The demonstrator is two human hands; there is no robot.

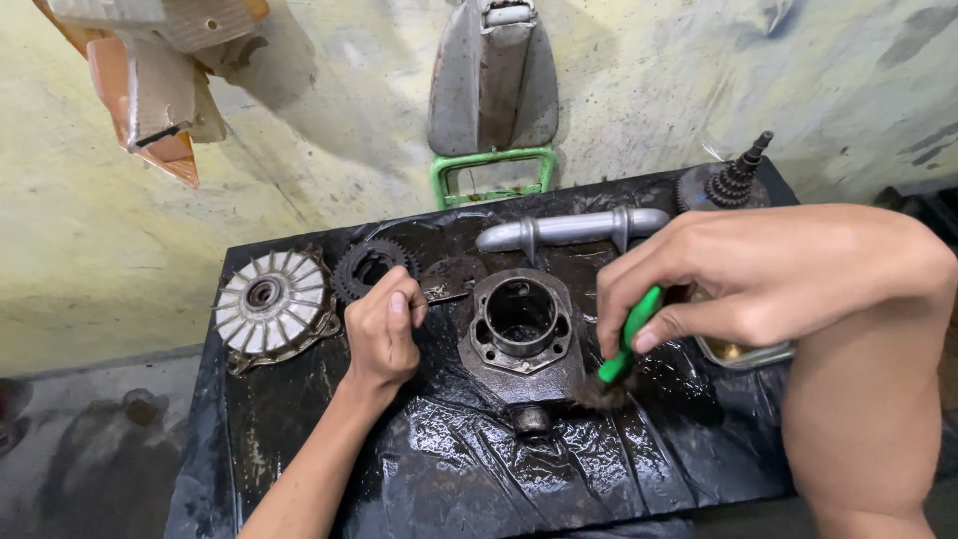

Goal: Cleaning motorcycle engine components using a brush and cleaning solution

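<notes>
Green-handled brush [627, 344], pinched in the right hand [738, 274], touches the engine cylinder [521, 329] mid-counter [639, 459]; left hand [384, 329], fingers curled, rests beside it.

Green plastic brush handle [627, 339]: mostly buried in the right hand [738, 274], bristle end at 6 o'clock of it blurred against the wet black sheet. Left hand [384, 324] fingers curl under; can't tell what they grip. Rectangular metal tin [743, 351] at 3 o'clock of the dark metal cylinder block [519, 324]: mostly behind the right forearm, contents unreadable. Stepped gear shaft [736, 180] base hidden by the table's [289, 439] far edge clutter. Orange-and-grey panel [150, 80] at 11 o'clock cut by the top edge; grey metal cover [494, 75] at 12 o'clock too.
</notes>
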